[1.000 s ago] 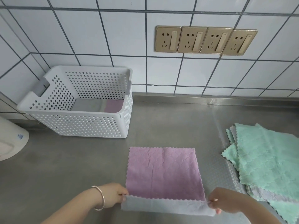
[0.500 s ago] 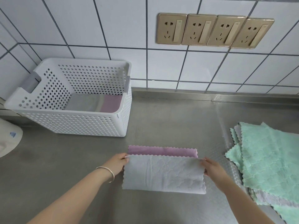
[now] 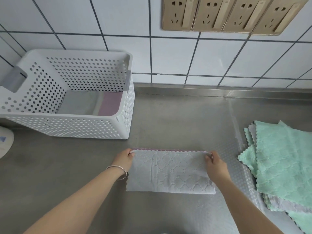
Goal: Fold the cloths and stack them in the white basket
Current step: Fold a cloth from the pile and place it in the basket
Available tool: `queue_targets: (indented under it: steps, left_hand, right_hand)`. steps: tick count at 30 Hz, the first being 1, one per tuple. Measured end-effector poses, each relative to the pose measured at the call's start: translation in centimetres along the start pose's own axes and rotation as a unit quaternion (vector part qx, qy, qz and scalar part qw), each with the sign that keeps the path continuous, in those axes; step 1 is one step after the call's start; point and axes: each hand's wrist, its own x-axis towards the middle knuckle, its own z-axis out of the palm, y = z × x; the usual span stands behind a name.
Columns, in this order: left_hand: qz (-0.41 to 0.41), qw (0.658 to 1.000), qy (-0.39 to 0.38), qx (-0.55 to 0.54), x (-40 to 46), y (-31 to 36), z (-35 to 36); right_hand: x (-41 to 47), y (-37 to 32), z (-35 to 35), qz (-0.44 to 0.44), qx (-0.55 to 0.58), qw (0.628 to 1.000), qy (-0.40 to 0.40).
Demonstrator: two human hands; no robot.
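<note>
Head view: both hands [image 3: 168, 159] pinch the folded cloth's [image 3: 170, 174] far corners.

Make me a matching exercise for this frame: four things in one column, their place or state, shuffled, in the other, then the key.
Things:
1. grey cloth
2. green cloths
3. basket
4. sockets

Places or states:
A. on the tiled wall, in a row
B. folded in half, far corners pinched by the left hand and right hand
C. stacked unfolded at the counter's right side
D. at the back left of the counter, with cloth in its bottom

Pairs: 1-B, 2-C, 3-D, 4-A
</note>
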Motion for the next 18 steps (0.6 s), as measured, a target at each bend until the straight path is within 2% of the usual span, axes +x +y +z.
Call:
queue_targets:
  steps: [13, 18]
  left_hand:
    - [-0.05, 0.997, -0.013, 0.059, 1.8, 1.1, 0.3]
    - [-0.058, 0.995, 0.008, 0.076, 1.7, 1.3, 0.4]
  right_hand:
    - [1.6, -0.3, 0.9, 0.042, -0.069, 0.996, 0.03]
    - [1.9, -0.7, 0.9, 0.058, -0.079, 0.995, 0.029]
